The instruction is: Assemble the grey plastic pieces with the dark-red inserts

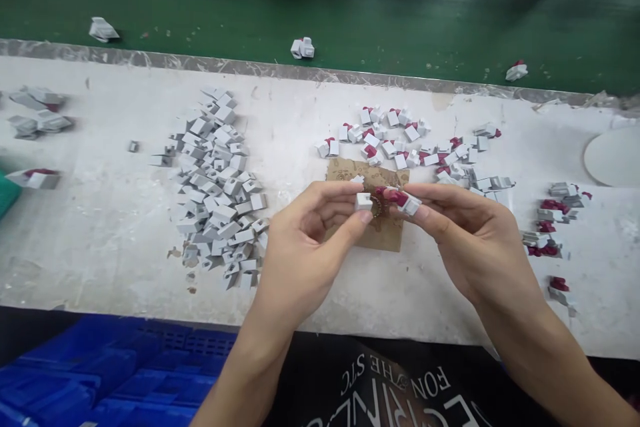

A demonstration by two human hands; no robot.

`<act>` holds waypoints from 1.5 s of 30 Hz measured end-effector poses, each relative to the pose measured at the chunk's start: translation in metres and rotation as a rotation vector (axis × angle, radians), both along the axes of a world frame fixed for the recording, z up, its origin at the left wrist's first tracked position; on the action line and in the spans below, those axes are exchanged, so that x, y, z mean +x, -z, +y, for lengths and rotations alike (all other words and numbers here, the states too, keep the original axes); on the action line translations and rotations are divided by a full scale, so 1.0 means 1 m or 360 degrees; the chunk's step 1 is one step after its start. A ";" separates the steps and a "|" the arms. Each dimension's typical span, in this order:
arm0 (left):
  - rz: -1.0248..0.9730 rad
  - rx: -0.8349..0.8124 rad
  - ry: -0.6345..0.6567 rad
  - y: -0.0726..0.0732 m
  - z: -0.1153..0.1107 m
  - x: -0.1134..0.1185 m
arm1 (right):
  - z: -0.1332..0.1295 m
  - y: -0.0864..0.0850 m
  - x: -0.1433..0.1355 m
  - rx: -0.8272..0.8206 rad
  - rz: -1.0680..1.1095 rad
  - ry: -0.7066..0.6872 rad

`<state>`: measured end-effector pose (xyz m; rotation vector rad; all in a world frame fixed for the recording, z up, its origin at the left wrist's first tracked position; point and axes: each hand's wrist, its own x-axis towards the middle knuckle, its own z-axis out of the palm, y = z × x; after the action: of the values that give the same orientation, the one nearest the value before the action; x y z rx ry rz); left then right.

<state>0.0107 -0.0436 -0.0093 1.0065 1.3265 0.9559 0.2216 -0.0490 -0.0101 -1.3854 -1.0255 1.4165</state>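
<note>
Between the thumb and fingers of my left hand [307, 247] is a small white plastic block [363, 201] with a notch in its edge. My right hand [467, 233] pinches a red-and-white plastic part [404, 201], its red end turned toward the white block. The two pieces are close together but apart. Both hands are above a piece of brown cardboard [387, 240], partly hidden by the fingers. A heap of loose white blocks [220, 180] lies left of my left hand. Beyond the cardboard sit several joined white-and-red pieces [385, 137].
More red-and-white parts [553, 207] lie at the right, near a round white disc [613, 157]. A green belt [210, 7] with a few pieces on it runs along the far table edge. Blue crates [115, 367] stand below the near edge at left.
</note>
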 end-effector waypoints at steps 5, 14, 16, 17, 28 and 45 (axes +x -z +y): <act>-0.0166 -0.0021 0.0059 -0.001 0.005 0.010 | 0.006 -0.003 0.001 -0.0045 0.0190 -0.0017; -0.0247 0.0004 0.0101 0.001 0.003 0.012 | 0.001 -0.003 0.001 -0.0035 0.0052 -0.0035; -0.0249 0.0022 0.0151 0.000 0.003 0.010 | 0.001 -0.003 0.002 0.0009 -0.0031 -0.0082; -0.0241 0.0035 0.0179 0.000 0.003 0.010 | 0.002 -0.003 0.003 0.0033 -0.0046 -0.0108; 0.0186 0.0192 0.0583 -0.010 0.046 0.000 | 0.041 -0.007 0.020 0.0144 -0.0103 -0.0401; 0.1218 0.0092 0.0280 0.021 0.250 0.113 | 0.203 0.022 0.077 0.0342 -0.0891 0.0211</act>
<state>0.1234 0.2061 -0.0299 1.5951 1.7898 0.4771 0.2990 0.1537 -0.0319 -1.6915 -1.3620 0.8027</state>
